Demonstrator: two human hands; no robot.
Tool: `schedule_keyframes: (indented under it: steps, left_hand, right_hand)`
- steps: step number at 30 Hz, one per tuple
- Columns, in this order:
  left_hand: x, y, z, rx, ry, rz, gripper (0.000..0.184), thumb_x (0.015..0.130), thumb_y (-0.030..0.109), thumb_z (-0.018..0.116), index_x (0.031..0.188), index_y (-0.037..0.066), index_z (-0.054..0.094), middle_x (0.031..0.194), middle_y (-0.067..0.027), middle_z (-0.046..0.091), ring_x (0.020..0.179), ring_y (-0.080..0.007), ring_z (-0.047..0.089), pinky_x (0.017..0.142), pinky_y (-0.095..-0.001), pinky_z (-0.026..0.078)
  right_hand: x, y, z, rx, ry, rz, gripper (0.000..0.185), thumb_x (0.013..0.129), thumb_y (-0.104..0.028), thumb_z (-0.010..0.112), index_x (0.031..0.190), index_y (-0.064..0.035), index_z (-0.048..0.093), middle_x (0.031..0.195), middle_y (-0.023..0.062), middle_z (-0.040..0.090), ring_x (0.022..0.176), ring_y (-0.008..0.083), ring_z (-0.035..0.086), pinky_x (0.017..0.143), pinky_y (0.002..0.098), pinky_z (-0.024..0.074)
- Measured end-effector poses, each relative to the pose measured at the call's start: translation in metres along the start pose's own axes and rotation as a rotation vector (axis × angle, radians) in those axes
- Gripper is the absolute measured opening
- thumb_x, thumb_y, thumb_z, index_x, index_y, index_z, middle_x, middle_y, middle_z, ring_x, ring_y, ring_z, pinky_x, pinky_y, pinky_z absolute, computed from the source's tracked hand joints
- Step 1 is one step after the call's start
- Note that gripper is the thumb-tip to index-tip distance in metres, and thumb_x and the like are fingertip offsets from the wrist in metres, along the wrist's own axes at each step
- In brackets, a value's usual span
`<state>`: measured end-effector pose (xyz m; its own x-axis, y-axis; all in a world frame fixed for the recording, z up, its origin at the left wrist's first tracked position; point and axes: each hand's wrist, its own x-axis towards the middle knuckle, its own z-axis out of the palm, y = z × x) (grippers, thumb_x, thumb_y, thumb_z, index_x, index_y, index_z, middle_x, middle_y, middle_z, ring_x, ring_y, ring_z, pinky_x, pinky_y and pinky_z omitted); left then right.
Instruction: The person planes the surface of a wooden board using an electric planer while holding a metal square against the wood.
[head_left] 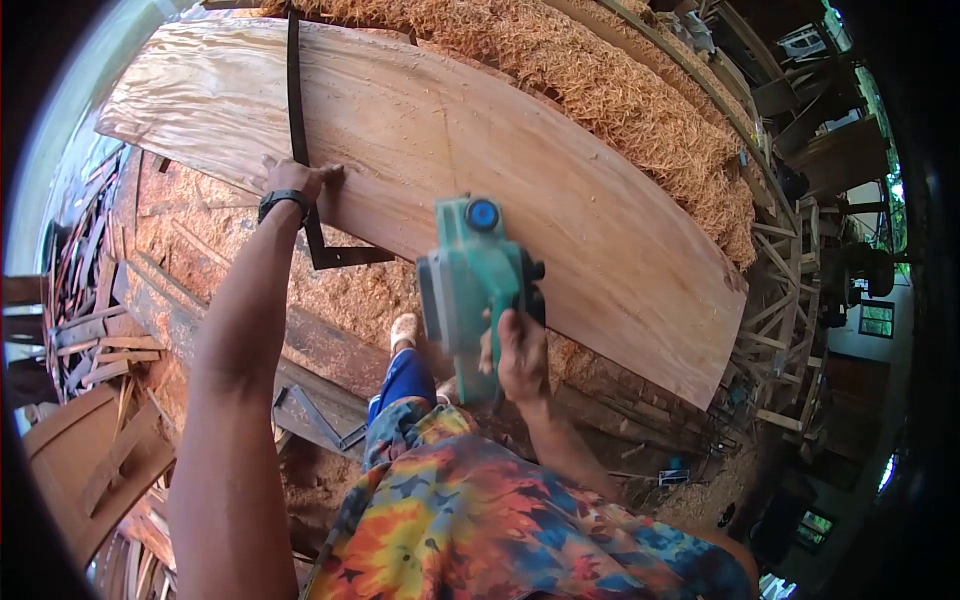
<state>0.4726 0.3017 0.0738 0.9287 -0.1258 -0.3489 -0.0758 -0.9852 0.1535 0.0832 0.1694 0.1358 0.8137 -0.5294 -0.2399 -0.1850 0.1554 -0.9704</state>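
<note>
A long wooden board (520, 180) lies across the view, its pale grain dusted with shavings. A dark metal carpenter's square (296, 90) rests across it, with the short leg sticking out past the near edge. My left hand (293, 178), with a black watch at the wrist, is closed over the square at that edge, partly hiding it. My right hand (522, 362) is wrapped around the handle of a green electric hand planer (478, 285). The planer is tilted and blurred by motion, in front of the board's near edge; I cannot tell whether it touches the wood.
Curly wood shavings (560, 70) are heaped behind the board and scattered underfoot. A second metal square (318, 418) lies on timber near my legs. Wood offcuts (110, 350) are piled at the left. A slatted wooden frame (785, 290) stands at the right.
</note>
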Motion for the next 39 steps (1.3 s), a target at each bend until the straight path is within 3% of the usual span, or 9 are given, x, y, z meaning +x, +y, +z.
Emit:
schedule_keyframes:
  steps: [8, 11, 12, 19, 23, 24, 33, 36, 39]
  left_hand:
    - [-0.003, 0.001, -0.001, -0.043, 0.017, -0.002, 0.097, 0.077, 0.069, 0.069, 0.132, -0.010, 0.056, 0.158, -0.0315, 0.019, 0.149, -0.0447, 0.014, 0.122, -0.0557, -0.002]
    - [-0.004, -0.001, 0.003, -0.082, 0.044, -0.006, 0.094, 0.076, 0.067, 0.071, 0.130, -0.009, 0.058, 0.159, -0.0302, 0.018, 0.149, -0.0478, 0.013, 0.122, -0.0552, 0.002]
    - [-0.011, 0.001, 0.003, -0.001, 0.161, 0.046, 0.093, 0.076, 0.069, 0.069, 0.120, -0.013, 0.063, 0.148, -0.0345, 0.037, 0.143, -0.0449, 0.030, 0.121, -0.0555, 0.008]
    - [-0.013, 0.002, 0.000, -0.045, 0.119, 0.005, 0.102, 0.073, 0.069, 0.072, 0.129, -0.015, 0.055, 0.155, -0.0338, 0.026, 0.146, -0.0455, 0.024, 0.122, -0.0522, 0.008]
    - [-0.019, 0.004, -0.011, -0.115, 0.032, -0.022, 0.106, 0.073, 0.068, 0.074, 0.136, -0.014, 0.049, 0.160, -0.0290, 0.019, 0.146, -0.0537, 0.013, 0.122, -0.0506, 0.014]
    - [-0.013, 0.002, -0.005, -0.098, 0.021, -0.039, 0.095, 0.075, 0.070, 0.070, 0.133, -0.005, 0.058, 0.163, -0.0238, 0.012, 0.148, -0.0522, 0.006, 0.123, -0.0511, 0.012]
    - [-0.010, 0.002, -0.004, -0.051, 0.006, -0.047, 0.094, 0.074, 0.073, 0.069, 0.134, 0.000, 0.060, 0.164, -0.0208, 0.013, 0.148, -0.0502, 0.011, 0.123, -0.0496, 0.015]
    - [-0.021, 0.005, -0.013, -0.077, 0.050, -0.006, 0.100, 0.074, 0.069, 0.073, 0.132, -0.011, 0.055, 0.159, -0.0295, 0.020, 0.146, -0.0510, 0.019, 0.123, -0.0489, 0.015]
    - [-0.019, 0.003, -0.010, -0.090, 0.039, 0.008, 0.101, 0.074, 0.068, 0.072, 0.132, -0.012, 0.054, 0.159, -0.0299, 0.021, 0.146, -0.0502, 0.019, 0.122, -0.0493, 0.015]
  right_hand:
    - [0.062, -0.020, 0.026, -0.019, 0.026, -0.006, 0.053, 0.103, -0.050, 0.047, 0.103, 0.0016, 0.057, 0.056, 0.0023, 0.049, 0.044, 0.0102, 0.047, 0.044, 0.0252, 0.0386]
    - [0.121, -0.032, 0.040, 0.016, 0.040, -0.012, 0.049, 0.101, -0.050, 0.052, 0.089, -0.0032, 0.057, 0.062, 0.0004, 0.050, 0.044, 0.0084, 0.049, 0.038, 0.0255, 0.0388]
    - [0.143, -0.037, 0.045, 0.001, 0.036, -0.026, 0.050, 0.101, -0.051, 0.052, 0.087, -0.0034, 0.057, 0.059, 0.0004, 0.050, 0.043, 0.0090, 0.049, 0.037, 0.0261, 0.0387]
    - [0.318, -0.076, 0.091, -0.080, 0.027, -0.112, 0.065, 0.090, -0.067, 0.058, 0.083, -0.0022, 0.059, 0.058, 0.0041, 0.054, 0.042, 0.0131, 0.051, 0.040, 0.0290, 0.0426]
    - [0.373, -0.090, 0.103, -0.056, -0.034, -0.088, 0.067, 0.088, -0.070, 0.058, 0.087, -0.0025, 0.057, 0.061, 0.0043, 0.053, 0.044, 0.0145, 0.051, 0.043, 0.0299, 0.0449]
    - [0.375, -0.089, 0.103, -0.049, -0.042, -0.070, 0.067, 0.088, -0.070, 0.058, 0.087, -0.0027, 0.057, 0.061, 0.0043, 0.053, 0.044, 0.0145, 0.051, 0.043, 0.0300, 0.0449]
    - [0.188, -0.044, 0.064, -0.038, 0.004, -0.027, 0.049, 0.097, -0.053, 0.057, 0.084, -0.0057, 0.056, 0.053, 0.0013, 0.049, 0.039, 0.0121, 0.047, 0.038, 0.0280, 0.0401]
    - [0.104, -0.030, 0.046, -0.041, 0.021, 0.042, 0.046, 0.100, -0.050, 0.054, 0.092, -0.0050, 0.057, 0.052, 0.0011, 0.049, 0.041, 0.0102, 0.048, 0.039, 0.0273, 0.0395]
    - [0.039, -0.007, 0.030, -0.057, 0.025, 0.043, 0.042, 0.101, -0.046, 0.053, 0.099, -0.0049, 0.059, 0.054, 0.0002, 0.050, 0.044, 0.0079, 0.049, 0.042, 0.0252, 0.0405]
